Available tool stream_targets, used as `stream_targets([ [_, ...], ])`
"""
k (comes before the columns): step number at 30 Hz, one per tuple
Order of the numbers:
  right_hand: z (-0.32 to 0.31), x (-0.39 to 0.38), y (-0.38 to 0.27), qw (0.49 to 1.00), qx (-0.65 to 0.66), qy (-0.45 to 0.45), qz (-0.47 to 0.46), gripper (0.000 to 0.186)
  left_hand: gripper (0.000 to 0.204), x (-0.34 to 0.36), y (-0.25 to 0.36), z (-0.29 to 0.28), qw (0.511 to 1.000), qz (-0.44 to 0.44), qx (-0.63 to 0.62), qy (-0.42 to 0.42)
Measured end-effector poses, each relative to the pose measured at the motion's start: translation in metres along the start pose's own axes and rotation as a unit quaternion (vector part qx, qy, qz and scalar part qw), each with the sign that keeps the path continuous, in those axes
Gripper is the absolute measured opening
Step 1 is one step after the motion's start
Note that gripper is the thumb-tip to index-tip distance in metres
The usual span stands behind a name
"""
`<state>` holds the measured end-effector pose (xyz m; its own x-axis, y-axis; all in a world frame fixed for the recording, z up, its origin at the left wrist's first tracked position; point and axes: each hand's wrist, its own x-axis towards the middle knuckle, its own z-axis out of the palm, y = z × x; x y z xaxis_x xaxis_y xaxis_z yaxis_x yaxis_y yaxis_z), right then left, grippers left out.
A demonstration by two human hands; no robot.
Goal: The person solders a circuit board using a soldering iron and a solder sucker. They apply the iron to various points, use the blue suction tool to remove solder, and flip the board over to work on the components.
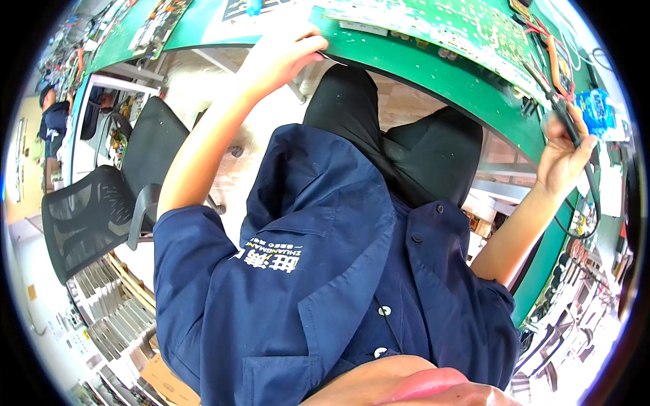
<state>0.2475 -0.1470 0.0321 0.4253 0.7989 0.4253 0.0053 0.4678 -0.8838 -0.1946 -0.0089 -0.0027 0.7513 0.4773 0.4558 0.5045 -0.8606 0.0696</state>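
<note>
My right hand point(565, 152) is wrapped round the black handle of a soldering iron point(574, 128), at the right side of the bench. The iron's tip slants up and left toward a large green circuit board point(440, 27), apart from my fingers. A black cord loops down from the handle. My left hand point(288, 57) is at the front edge of the green bench mat point(399, 61), left of the board. Its thumb and fingers are pinched together; whatever they hold, if anything, is too small to make out.
Beside the iron lie an orange-handled tool point(560, 64) and a blue packet point(596, 111). Another circuit board point(157, 27) lies at the far left of the bench. A black mesh chair point(88, 210) stands to my left. Farther off is another person point(54, 125).
</note>
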Motion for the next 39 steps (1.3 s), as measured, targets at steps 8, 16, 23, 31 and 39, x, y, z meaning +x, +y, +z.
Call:
stream_targets([
  [8,0.005,0.006,0.001,0.998,0.007,-0.059,-0.021,0.049,0.013,0.019,0.012,-0.015,0.976,-0.089,-0.154,0.126],
  [16,0.015,0.024,0.002,0.980,-0.151,-0.121,-0.047,0.038,0.015,0.117,0.052,0.004,0.955,-0.014,-0.222,0.199],
  [23,0.018,0.046,0.013,0.996,-0.052,-0.062,-0.043,0.031,0.013,0.165,0.073,0.036,0.941,0.010,-0.278,0.193],
  [31,0.022,0.050,0.013,0.995,-0.092,-0.014,-0.032,0.028,0.014,0.180,0.086,0.063,0.927,-0.032,-0.322,0.188],
  [39,0.016,0.049,0.016,0.995,-0.091,-0.004,-0.036,0.029,0.015,0.170,0.088,0.075,0.938,-0.032,-0.269,0.218],
])
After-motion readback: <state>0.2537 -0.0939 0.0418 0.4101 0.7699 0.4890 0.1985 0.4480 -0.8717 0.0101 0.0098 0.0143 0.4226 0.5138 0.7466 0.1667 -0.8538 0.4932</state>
